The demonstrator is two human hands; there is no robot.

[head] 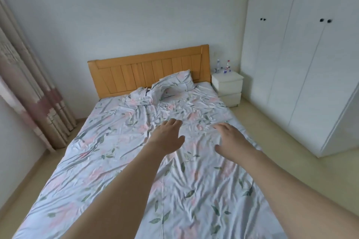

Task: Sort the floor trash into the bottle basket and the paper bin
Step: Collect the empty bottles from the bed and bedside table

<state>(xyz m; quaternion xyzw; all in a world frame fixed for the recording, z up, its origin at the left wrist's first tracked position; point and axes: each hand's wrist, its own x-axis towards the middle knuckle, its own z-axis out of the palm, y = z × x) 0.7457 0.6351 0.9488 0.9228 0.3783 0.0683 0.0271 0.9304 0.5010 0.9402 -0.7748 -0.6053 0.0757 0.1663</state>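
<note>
Both the left hand (167, 136) and right hand (232, 141) hover, fingers spread and empty, over the floral-sheeted bed (120, 161); no trash or bins visible, risking misdirected search.

No text can be read; the bottles' (223, 66) labels look too small to decipher.

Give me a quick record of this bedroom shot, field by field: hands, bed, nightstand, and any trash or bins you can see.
left hand: open, held out over the bed, holding nothing
right hand: open, held out over the bed, holding nothing
bed: rumpled floral sheet, pillow by the wooden headboard
nightstand: white, bottles on top
floor trash, basket, bin: none in view
</note>
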